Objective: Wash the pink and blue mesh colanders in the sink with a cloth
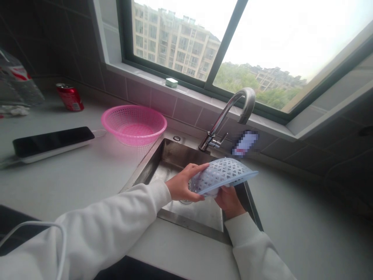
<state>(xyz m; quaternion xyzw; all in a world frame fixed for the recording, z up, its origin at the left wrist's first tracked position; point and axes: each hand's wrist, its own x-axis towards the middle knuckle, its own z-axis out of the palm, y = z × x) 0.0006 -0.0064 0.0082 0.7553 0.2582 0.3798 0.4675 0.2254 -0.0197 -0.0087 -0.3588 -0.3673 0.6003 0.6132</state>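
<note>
A light blue plastic colander (225,173) with small cut-out holes is tilted over the steel sink (186,223), its open side facing down and toward me. My left hand (186,184) grips its left rim, thumb below and fingers on the outer wall. Beneath the colander, my right hand (230,202) reaches up to its inner side with curled fingers. A white wad (214,193), perhaps cloth, shows between that hand and the colander; its exact kind is partly hidden. The chrome faucet (225,112) stands behind, with no water visible.
A pink basket (134,134) sits left of the sink. Farther left are a phone-like black slab (55,142) with a cable, a red can (70,97) and a plastic bottle (21,81). A small green-white box (171,82) rests on the windowsill. A white cable (62,237) crosses my left sleeve.
</note>
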